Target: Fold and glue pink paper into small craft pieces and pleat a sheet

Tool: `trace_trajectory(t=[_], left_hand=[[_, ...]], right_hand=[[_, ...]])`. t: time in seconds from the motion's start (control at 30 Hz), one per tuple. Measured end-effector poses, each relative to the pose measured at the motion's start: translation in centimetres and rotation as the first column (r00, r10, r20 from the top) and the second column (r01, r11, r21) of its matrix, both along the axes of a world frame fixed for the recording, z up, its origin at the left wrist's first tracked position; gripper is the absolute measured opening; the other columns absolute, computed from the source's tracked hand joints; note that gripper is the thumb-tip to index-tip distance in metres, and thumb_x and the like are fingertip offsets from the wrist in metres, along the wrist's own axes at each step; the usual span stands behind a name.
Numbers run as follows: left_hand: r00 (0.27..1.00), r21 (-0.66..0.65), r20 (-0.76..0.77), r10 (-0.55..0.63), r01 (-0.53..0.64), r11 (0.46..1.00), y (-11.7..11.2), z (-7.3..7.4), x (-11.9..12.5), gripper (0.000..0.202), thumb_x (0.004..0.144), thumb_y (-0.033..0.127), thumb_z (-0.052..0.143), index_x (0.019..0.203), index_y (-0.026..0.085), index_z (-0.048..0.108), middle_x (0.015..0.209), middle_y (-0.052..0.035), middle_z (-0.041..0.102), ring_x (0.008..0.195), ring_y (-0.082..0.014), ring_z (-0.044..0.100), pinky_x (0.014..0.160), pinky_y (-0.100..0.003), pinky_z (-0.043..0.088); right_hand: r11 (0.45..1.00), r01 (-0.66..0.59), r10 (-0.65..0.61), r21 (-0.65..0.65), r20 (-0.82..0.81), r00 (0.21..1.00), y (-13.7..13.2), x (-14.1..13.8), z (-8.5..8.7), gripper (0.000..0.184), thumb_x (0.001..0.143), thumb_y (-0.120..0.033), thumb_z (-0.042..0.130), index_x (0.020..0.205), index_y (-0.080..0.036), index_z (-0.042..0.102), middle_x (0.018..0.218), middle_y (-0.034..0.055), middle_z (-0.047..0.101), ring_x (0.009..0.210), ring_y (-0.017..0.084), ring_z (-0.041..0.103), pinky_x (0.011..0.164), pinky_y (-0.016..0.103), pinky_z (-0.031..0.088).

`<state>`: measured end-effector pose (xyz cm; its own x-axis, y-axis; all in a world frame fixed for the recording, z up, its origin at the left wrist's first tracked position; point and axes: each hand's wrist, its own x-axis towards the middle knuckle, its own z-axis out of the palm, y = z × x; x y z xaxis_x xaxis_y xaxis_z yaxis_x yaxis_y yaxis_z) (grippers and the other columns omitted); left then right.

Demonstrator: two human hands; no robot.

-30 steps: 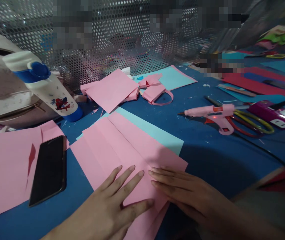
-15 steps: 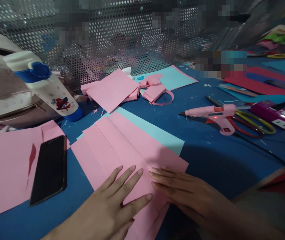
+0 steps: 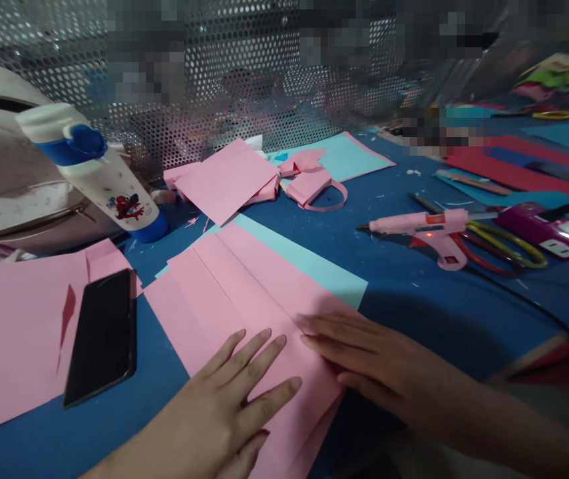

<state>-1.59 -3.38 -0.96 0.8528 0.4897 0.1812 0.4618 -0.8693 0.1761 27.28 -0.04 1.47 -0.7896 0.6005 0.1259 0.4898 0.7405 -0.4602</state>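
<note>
A pink sheet of paper point(image 3: 234, 286) with lengthwise pleats lies in front of me on the blue table point(image 3: 414, 313), partly over a light blue sheet point(image 3: 309, 263). My left hand point(image 3: 224, 406) lies flat on its near end with the fingers spread. My right hand point(image 3: 379, 366) presses flat on the paper's near right corner, fingers stretched out along a fold. Neither hand holds anything.
A black phone point(image 3: 102, 336) rests on another pink sheet point(image 3: 9, 332) at the left. Behind it leans a white and blue bottle point(image 3: 94, 173). A pink glue gun point(image 3: 424, 229), scissors point(image 3: 504, 249) and a pink paper bow point(image 3: 309, 179) lie farther back, before a perforated metal screen point(image 3: 244, 80).
My right hand has slid a little away from me along the fold, up the paper's right edge. The left hand has barely shifted.
</note>
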Motion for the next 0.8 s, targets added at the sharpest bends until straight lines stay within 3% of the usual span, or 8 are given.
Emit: trace_trajectory(t=[0.17,0.27,0.47,0.6,0.8], left_hand=[[0.997,-0.050,-0.076,-0.022,0.018,0.999,0.1,1.1,0.1,0.070,0.081,0.006,0.049,0.149,0.022,0.044,0.159,-0.0204,0.031,0.149,-0.0370,0.026,0.108,-0.062,0.041],[1.000,-0.047,-0.004,-0.011,0.011,0.999,0.0,0.9,0.1,0.071,0.080,0.006,0.049,0.148,0.023,0.044,0.160,-0.0196,0.028,0.149,-0.0374,0.024,0.108,-0.065,0.039],[1.000,-0.059,0.004,0.000,0.000,0.998,-0.1,0.2,0.0,0.070,0.081,0.005,0.049,0.148,0.022,0.044,0.161,-0.0185,0.027,0.149,-0.0367,0.024,0.110,-0.064,0.038],[1.000,-0.078,0.012,-0.004,0.005,0.997,-0.2,0.1,-0.1,0.073,0.079,0.006,0.050,0.150,0.023,0.041,0.163,-0.0174,0.021,0.151,-0.0364,0.021,0.111,-0.064,0.036],[1.000,-0.102,0.020,-0.001,0.003,0.995,-0.1,0.0,-0.1,0.071,0.080,0.006,0.052,0.149,0.024,0.042,0.164,-0.0156,0.021,0.150,-0.0366,0.022,0.114,-0.063,0.033]], right_hand=[[0.994,-0.096,0.091,0.050,0.091,0.992,2.8,-0.1,-0.1,0.039,0.101,-0.029,0.051,0.139,-0.023,0.057,0.152,0.0085,0.049,0.144,0.020,0.039,0.120,0.043,0.033],[0.990,-0.135,0.127,0.047,0.144,0.981,3.4,0.5,-0.4,0.039,0.102,-0.034,0.049,0.141,-0.028,0.056,0.156,0.0078,0.043,0.147,0.022,0.034,0.119,0.047,0.033],[0.982,-0.170,0.152,0.078,0.202,0.967,2.1,2.7,0.1,0.036,0.100,-0.035,0.053,0.136,-0.035,0.060,0.156,0.0019,0.043,0.147,0.022,0.034,0.117,0.045,0.036],[0.974,-0.185,0.155,0.131,0.213,0.965,0.7,3.9,0.4,0.042,0.098,-0.036,0.058,0.139,-0.037,0.056,0.161,0.0025,0.034,0.147,0.026,0.034,0.115,0.047,0.039],[0.964,-0.174,0.131,0.200,0.214,0.968,-0.4,4.8,0.9,0.046,0.096,-0.039,0.061,0.141,-0.041,0.054,0.159,0.0009,0.038,0.141,0.027,0.045,0.113,0.043,0.042]])
